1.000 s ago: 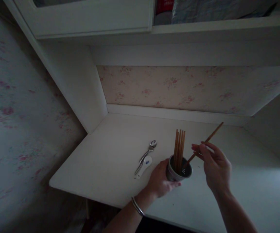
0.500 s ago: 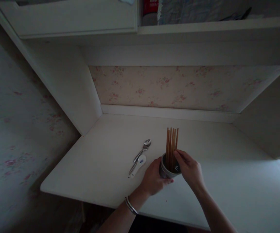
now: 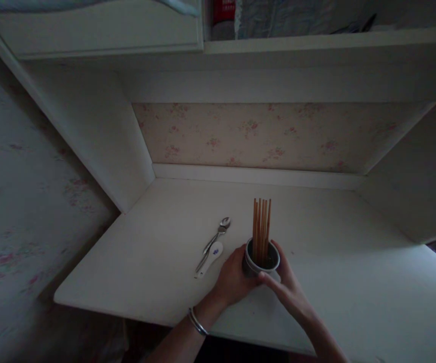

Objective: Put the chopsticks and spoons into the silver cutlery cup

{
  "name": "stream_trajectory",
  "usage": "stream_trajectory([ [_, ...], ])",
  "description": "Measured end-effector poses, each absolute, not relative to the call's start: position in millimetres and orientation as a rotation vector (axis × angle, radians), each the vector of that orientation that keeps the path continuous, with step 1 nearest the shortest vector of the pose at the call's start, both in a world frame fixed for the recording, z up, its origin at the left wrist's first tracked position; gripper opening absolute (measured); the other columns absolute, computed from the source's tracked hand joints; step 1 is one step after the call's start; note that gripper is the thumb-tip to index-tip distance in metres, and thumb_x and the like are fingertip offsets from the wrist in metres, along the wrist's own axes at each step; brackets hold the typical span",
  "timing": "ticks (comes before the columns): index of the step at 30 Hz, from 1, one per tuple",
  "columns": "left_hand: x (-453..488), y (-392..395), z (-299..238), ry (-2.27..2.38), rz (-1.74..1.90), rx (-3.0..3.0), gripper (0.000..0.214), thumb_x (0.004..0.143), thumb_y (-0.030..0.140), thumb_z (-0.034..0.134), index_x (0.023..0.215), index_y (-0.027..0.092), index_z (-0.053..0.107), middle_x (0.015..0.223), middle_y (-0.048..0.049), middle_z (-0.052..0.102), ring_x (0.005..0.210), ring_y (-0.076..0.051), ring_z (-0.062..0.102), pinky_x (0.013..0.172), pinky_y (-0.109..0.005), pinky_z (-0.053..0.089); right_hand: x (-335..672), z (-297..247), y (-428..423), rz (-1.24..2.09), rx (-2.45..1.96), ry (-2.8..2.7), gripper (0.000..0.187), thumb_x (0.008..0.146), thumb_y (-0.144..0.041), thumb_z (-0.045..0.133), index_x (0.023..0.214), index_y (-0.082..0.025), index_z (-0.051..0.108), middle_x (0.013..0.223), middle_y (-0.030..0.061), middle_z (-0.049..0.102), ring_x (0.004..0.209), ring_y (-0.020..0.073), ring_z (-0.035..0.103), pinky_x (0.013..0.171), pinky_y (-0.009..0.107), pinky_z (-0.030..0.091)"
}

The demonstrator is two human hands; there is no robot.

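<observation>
1. Grey and smooth-sided, the cup (image 3: 260,261) stands upright on the white desk (image 3: 346,282), near its front edge and about midway across.
2. Both hands close around it: the left hand (image 3: 233,281) wraps the cup's left wall, the right hand (image 3: 288,287) presses the right wall and near rim with its fingers. The hands almost meet at the front of the cup, clamped on it from either side.
3. Inside the cup stands a bundle of wooden chopsticks (image 3: 261,227), upright and packed close, rising well above the rim. The interior below them is dark; perforations or other contents cannot be made out.
4. Handling, as a judgement: the cup looks like glazed ceramic or enamelled metal, so stiff, probably slick, and liable to chip if knocked. It seems light, but the tall sticks put weight high, so it may tip if tilted. The best hold is low on the wall, both sides, as the hands grip now, not by the rim.
5. The chopsticks look stiff, light and loose; they would rattle or slide out if the cup leaned.
6. Just left of the left hand lie a metal spoon (image 3: 218,234) and a white ceramic spoon (image 3: 211,256) with a blue mark, side by side, apart from the cup.
7. A silver bangle (image 3: 196,322) sits on the left wrist.
</observation>
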State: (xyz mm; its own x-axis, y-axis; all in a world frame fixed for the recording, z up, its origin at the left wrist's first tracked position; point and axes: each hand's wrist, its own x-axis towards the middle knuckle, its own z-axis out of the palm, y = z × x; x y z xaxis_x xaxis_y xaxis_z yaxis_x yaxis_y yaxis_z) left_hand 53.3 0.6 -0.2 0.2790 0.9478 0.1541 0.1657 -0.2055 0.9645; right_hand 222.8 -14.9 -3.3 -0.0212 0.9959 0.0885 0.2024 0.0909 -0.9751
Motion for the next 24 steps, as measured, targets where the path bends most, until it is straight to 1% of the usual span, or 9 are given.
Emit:
stream_trajectory([
  [1,53.7,0.7,-1.4,1.047,1.063,1.626,0.072,0.07,0.037,0.08,0.135,0.024,0.052,0.132,-0.0094,0.06,0.121,-0.03,0.056,0.105,-0.044,0.043,220.9,-8.0,-15.9,1.047,-1.287,-1.428,0.087,0.075,-0.046,0.075,0.147,-0.024,0.032,0.144,0.0132,0.052,0.135,0.0299,0.046,0.112,0.05,0.038],
  [3,54.1,1.1,-5.0,1.05,1.103,1.672,0.07,0.07,0.032,0.079,0.135,0.024,0.052,0.131,-0.0093,0.061,0.12,-0.029,0.057,0.106,-0.043,0.043,217.6,-17.0,-15.6,0.996,-1.334,-1.456,0.088,0.071,-0.045,0.078,0.144,-0.02,0.037,0.137,0.0154,0.057,0.13,0.0321,0.052,0.11,0.051,0.041],
  [5,54.1,1.6,-8.6,1.05,1.109,1.704,0.071,0.069,0.024,0.078,0.135,0.023,0.051,0.13,-0.009,0.061,0.12,-0.029,0.057,0.105,-0.042,0.044,215.9,-24.2,-13.6,0.916,-1.411,-1.479,0.083,0.07,-0.046,0.078,0.14,-0.018,0.042,0.133,0.0155,0.06,0.125,0.033,0.056,0.106,0.05,0.044],
  [8,53.6,1.8,-11.0,1.053,1.113,1.723,0.072,0.068,0.019,0.075,0.136,0.023,0.05,0.131,-0.0087,0.061,0.12,-0.028,0.057,0.105,-0.042,0.044,216.0,-28.2,-12.2,0.839,-1.483,-1.52,0.076,0.071,-0.046,0.076,0.136,-0.019,0.046,0.129,0.0138,0.063,0.121,0.033,0.059,0.102,0.047,0.048],
  [11,52.9,1.1,-9.4,1.053,1.106,1.733,0.07,0.069,0.016,0.073,0.135,0.024,0.05,0.131,-0.0083,0.06,0.121,-0.028,0.056,0.106,-0.042,0.044,217.0,-26.6,-13.6,0.809,-1.509,-1.559,0.073,0.073,-0.047,0.074,0.135,-0.018,0.047,0.127,0.014,0.064,0.119,0.0332,0.06,0.1,0.047,0.049],
  [15,52.8,0.9,-6.9,1.061,1.09,1.744,0.068,0.07,0.014,0.071,0.134,0.024,0.051,0.13,-0.0076,0.061,0.12,-0.027,0.057,0.105,-0.042,0.044,218.0,-25.9,-15.7,0.774,-1.525,-1.577,0.075,0.074,-0.047,0.074,0.137,-0.019,0.045,0.129,0.0142,0.063,0.12,0.0338,0.059,0.1,0.049,0.049],
  [21,53.5,-6.2,-3.4,1.072,1.11,1.758,0.067,0.07,0.011,0.071,0.133,0.023,0.052,0.132,-0.0096,0.058,0.122,-0.027,0.054,0.108,-0.044,0.042,219.5,-25.6,-16.4,0.752,-1.52,-1.599,0.071,0.074,-0.047,0.072,0.134,-0.019,0.047,0.127,0.0139,0.064,0.118,0.0338,0.061,0.098,0.048,0.05],
  [24,45.0,-19.6,6.2,1.152,1.043,1.736,0.063,0.073,0.014,0.071,0.133,0.024,0.054,0.13,-0.0096,0.059,0.12,-0.026,0.056,0.105,-0.04,0.044,219.8,-24.3,-16.3,0.775,-1.539,-1.579,0.069,0.074,-0.048,0.073,0.133,-0.02,0.049,0.126,0.0132,0.065,0.118,0.0346,0.061,0.097,0.049,0.051],
])
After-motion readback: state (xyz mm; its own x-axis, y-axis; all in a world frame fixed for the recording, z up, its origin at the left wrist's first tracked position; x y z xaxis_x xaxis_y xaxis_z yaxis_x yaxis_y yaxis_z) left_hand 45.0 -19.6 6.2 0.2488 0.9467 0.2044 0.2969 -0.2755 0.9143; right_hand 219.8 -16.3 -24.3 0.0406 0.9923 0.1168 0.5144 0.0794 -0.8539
